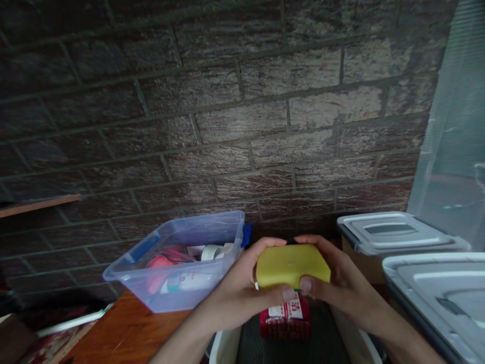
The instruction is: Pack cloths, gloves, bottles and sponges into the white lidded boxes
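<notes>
A yellow block with rounded corners (293, 264) is held up between my two hands; whether it is a box or a sponge I cannot tell. My left hand (246, 283) grips its left end, the thumb along the near lower edge. On the right end, my right hand (339, 275) has its fingers over the back and its thumb at the front. Just below is a red package with a white label and Chinese print (285, 321). It lies over a dark surface (252, 349) within a white-rimmed container (223, 346).
At left, a clear bin with blue clips (166, 298) holds a red mesh item, a white roll and a white package. Two grey-lidded boxes (397, 230) stand at right. Behind is a brick wall (235, 121); a wooden table (129, 328) is underneath.
</notes>
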`<action>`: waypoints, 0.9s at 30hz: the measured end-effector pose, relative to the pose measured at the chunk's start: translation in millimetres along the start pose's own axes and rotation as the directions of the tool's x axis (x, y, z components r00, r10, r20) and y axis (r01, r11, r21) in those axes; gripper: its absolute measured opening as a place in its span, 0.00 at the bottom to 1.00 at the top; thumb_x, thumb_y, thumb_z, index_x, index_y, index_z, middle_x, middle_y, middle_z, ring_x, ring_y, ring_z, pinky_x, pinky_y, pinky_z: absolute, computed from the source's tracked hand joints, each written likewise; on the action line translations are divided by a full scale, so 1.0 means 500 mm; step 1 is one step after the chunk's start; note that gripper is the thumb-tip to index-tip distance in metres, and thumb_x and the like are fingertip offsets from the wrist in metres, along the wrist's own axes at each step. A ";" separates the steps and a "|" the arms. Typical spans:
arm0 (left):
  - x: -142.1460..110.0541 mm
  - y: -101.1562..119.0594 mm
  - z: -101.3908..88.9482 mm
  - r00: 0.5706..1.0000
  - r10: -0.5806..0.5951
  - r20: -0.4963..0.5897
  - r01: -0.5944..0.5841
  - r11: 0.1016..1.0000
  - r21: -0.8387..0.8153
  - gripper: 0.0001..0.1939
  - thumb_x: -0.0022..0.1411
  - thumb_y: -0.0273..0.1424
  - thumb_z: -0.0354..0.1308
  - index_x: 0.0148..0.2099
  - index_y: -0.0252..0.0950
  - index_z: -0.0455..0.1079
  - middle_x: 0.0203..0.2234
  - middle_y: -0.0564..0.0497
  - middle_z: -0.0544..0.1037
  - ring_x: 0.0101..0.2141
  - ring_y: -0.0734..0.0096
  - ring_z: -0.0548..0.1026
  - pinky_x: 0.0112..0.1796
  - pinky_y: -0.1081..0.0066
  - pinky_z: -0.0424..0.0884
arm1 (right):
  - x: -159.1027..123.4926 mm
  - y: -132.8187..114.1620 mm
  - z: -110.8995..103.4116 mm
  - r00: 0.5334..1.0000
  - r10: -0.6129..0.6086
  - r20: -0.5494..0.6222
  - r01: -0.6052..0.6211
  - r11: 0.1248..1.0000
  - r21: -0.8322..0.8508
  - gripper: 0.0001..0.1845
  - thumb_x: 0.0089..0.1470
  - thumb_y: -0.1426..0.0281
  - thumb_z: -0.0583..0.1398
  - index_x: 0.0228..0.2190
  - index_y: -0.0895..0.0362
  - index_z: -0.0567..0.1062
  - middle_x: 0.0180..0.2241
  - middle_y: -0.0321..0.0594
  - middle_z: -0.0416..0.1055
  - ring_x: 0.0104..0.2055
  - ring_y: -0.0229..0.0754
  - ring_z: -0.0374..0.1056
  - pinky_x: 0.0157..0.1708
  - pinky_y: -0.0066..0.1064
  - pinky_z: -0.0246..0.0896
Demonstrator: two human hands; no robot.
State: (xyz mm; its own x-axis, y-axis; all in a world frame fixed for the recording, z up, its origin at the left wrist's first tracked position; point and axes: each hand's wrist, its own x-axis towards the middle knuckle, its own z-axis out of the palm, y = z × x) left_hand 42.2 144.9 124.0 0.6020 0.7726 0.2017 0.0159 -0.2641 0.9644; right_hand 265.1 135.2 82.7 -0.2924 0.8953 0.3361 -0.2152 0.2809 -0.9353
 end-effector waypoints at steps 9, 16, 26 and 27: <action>0.001 0.001 -0.005 0.996 -0.051 -0.067 0.047 0.998 -0.050 0.29 0.62 0.34 0.68 0.63 0.45 0.64 0.51 0.50 0.76 0.45 0.66 0.76 0.42 0.72 0.72 | 0.000 0.008 -0.007 0.999 0.032 0.002 -0.032 0.999 0.009 0.31 0.56 0.60 0.69 0.57 0.49 0.67 0.49 0.42 0.75 0.51 0.49 0.72 0.49 0.39 0.70; 0.017 -0.009 -0.013 0.990 0.032 -0.135 -0.061 0.974 -0.216 0.30 0.59 0.35 0.70 0.61 0.38 0.68 0.52 0.42 0.79 0.52 0.57 0.77 0.53 0.64 0.70 | 0.001 0.003 -0.009 0.976 0.061 -0.207 -0.053 0.998 0.045 0.31 0.54 0.55 0.68 0.56 0.50 0.72 0.56 0.44 0.74 0.57 0.54 0.70 0.53 0.42 0.68; 0.027 -0.021 -0.019 0.978 0.018 -0.209 -0.064 0.974 -0.216 0.23 0.55 0.30 0.73 0.54 0.35 0.78 0.47 0.42 0.84 0.48 0.54 0.81 0.50 0.60 0.75 | 0.020 0.025 -0.027 0.991 0.048 -0.121 -0.018 0.972 0.235 0.29 0.52 0.67 0.64 0.57 0.50 0.72 0.58 0.44 0.73 0.62 0.55 0.64 0.65 0.49 0.51; 0.026 -0.022 -0.018 0.976 0.016 -0.217 -0.058 0.981 -0.188 0.22 0.56 0.31 0.73 0.53 0.35 0.79 0.47 0.42 0.84 0.47 0.54 0.81 0.51 0.60 0.75 | 0.021 0.028 -0.029 0.991 0.055 -0.121 -0.023 0.968 0.251 0.30 0.52 0.68 0.63 0.57 0.50 0.72 0.58 0.43 0.73 0.63 0.55 0.64 0.64 0.49 0.51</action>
State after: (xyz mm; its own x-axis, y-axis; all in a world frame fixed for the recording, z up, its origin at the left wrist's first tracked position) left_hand 42.5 163.0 117.8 0.4143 0.8753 0.2495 -0.1692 -0.1953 0.9660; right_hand 272.4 153.4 71.5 -0.1890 0.9446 0.2683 -0.4357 0.1642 -0.8850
